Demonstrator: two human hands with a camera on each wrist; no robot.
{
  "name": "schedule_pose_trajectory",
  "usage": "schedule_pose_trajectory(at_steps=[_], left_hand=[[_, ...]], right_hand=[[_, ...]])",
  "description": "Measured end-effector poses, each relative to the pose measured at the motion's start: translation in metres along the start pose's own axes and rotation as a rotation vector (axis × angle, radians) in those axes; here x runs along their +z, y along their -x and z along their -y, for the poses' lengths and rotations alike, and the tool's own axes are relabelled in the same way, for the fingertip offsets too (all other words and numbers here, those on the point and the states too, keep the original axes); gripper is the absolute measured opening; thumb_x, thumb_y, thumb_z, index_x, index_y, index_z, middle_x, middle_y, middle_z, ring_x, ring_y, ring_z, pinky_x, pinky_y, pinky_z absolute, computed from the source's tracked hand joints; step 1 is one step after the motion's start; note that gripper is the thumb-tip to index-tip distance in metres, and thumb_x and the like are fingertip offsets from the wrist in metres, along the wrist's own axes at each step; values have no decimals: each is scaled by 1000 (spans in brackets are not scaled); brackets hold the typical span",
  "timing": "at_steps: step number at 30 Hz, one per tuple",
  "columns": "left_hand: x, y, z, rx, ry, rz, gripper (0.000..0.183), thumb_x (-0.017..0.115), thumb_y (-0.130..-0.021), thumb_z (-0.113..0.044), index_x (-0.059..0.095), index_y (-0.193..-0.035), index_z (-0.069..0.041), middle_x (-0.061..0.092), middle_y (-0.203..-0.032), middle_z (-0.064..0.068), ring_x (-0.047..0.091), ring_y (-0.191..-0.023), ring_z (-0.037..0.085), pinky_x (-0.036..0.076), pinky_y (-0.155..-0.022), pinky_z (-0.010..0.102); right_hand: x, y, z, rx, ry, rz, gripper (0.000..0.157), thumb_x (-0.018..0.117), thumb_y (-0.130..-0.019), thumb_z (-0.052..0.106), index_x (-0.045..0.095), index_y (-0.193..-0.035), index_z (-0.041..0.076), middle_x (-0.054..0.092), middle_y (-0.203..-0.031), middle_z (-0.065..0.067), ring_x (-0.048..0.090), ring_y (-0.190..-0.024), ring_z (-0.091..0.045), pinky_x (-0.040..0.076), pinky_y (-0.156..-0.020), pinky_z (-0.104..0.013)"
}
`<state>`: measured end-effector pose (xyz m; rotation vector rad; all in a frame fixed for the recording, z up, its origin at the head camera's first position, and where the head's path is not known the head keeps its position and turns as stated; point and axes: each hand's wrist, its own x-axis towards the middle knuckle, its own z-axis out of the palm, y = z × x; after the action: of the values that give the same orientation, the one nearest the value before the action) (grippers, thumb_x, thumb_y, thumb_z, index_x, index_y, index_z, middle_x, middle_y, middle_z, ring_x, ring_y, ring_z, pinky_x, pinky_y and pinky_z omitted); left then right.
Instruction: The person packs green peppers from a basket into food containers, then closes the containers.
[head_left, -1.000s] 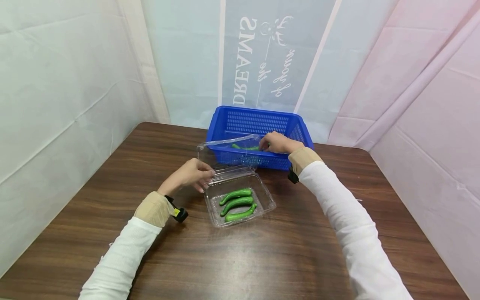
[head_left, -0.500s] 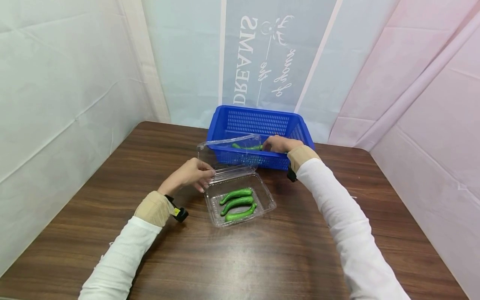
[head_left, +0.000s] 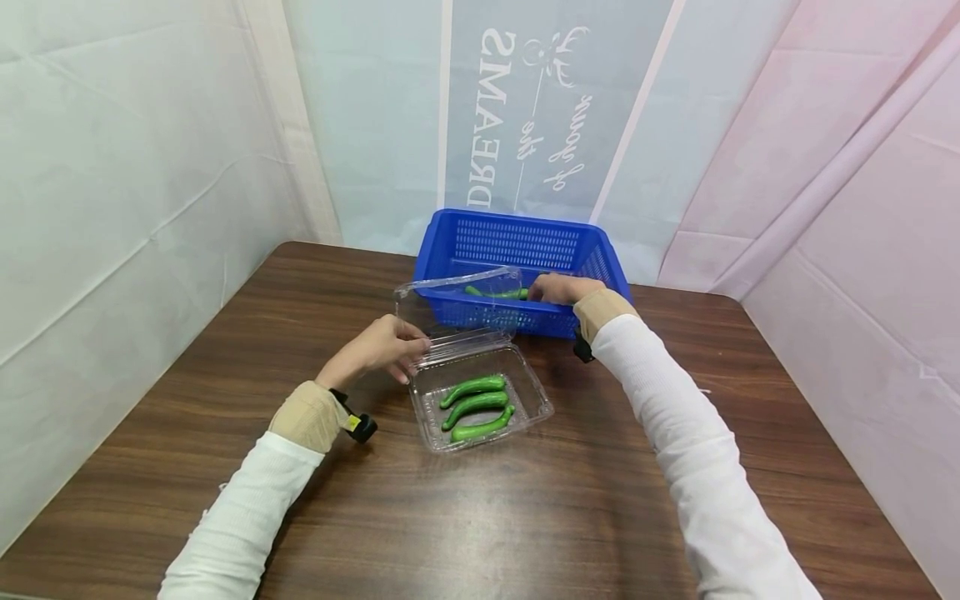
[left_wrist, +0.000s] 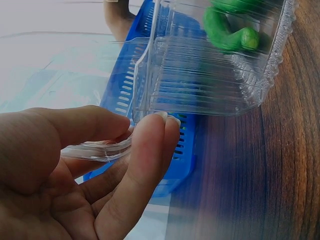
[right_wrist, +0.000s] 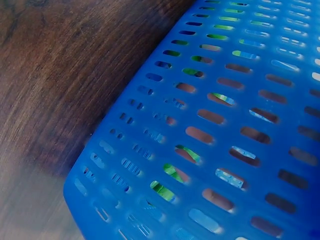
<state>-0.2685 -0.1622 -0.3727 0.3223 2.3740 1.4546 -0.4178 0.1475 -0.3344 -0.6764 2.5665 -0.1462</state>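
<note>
Pinching the hinged clear plastic box [head_left: 536, 389] by its hinge, your left hand [head_left: 377, 345] has thumb and fingers clamped on it. The box sits on the brown wood-grain desk [head_left: 600, 500], its lid [head_left: 457, 282] raised, with three curved, glossy green vegetables [head_left: 475, 406] inside. More green shows in the blue perforated plastic basket [head_left: 517, 242] behind; your right hand [head_left: 559, 288] dips in there, and I cannot tell whether its hidden fingers grip anything.
</note>
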Motion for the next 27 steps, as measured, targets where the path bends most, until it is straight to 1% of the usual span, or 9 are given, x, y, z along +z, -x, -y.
schedule_pose_trajectory(at_steps=[4, 10, 14, 16, 19, 24, 27], left_hand=[[0, 0, 0, -3, 6, -1, 29, 57, -101, -9, 63, -118, 14, 69, -81, 15, 66, -61, 16, 62, -55, 36], [1, -1, 0, -2, 7, -2, 28, 57, -101, -9, 64, -117, 14, 69, -80, 15, 66, -60, 15, 63, -56, 37], [2, -1, 0, -12, 11, -7, 28, 58, -101, -9, 63, -117, 14, 69, -81, 15, 66, -61, 16, 63, -56, 36], [3, -1, -1, -17, 10, -7, 29, 57, -101, -9, 63, -117, 14, 69, -81, 15, 66, -61, 16, 63, -56, 36], [2, 0, -1, -17, 6, -5, 29, 57, -101, -9, 63, -118, 14, 69, -81, 15, 66, -61, 16, 63, -56, 36], [2, 0, 0, -3, 4, -5, 29, 57, -101, -9, 63, -118, 14, 69, -81, 16, 67, -61, 16, 63, -56, 37], [1, 1, 0, 1, 6, -3, 29, 57, -101, -9, 63, -117, 15, 69, -82, 16, 67, -62, 17, 63, -56, 38]], right_hand=[[0, 0, -1, 7, -2, 37, 33, 56, -102, 15, 62, -132, 4, 61, -129, -16, 56, -112, -28, 50, -101, -48], [1, -2, -3, -11, 1, 51, 28, 53, -103, 12, 65, -128, 5, 65, -117, -12, 57, -99, -24, 55, -90, -40], [1, -3, -4, -26, 3, 50, 26, 52, -103, 9, 67, -123, 5, 66, -109, -10, 56, -92, -22, 55, -79, -34], [0, -3, -4, -34, 15, 48, 25, 51, -103, 8, 68, -121, 5, 66, -108, -10, 56, -90, -22, 54, -76, -33], [-1, -1, -5, -34, 30, 44, 26, 51, -102, 8, 69, -121, 6, 66, -112, -11, 57, -93, -22, 54, -79, -34], [-4, 2, -5, -8, 26, 17, 29, 53, -100, 7, 67, -125, 5, 63, -125, -15, 57, -108, -27, 54, -92, -44], [-6, 3, -5, -4, 28, -4, 29, 54, -99, 6, 67, -125, 4, 62, -127, -18, 56, -113, -30, 52, -96, -48]])
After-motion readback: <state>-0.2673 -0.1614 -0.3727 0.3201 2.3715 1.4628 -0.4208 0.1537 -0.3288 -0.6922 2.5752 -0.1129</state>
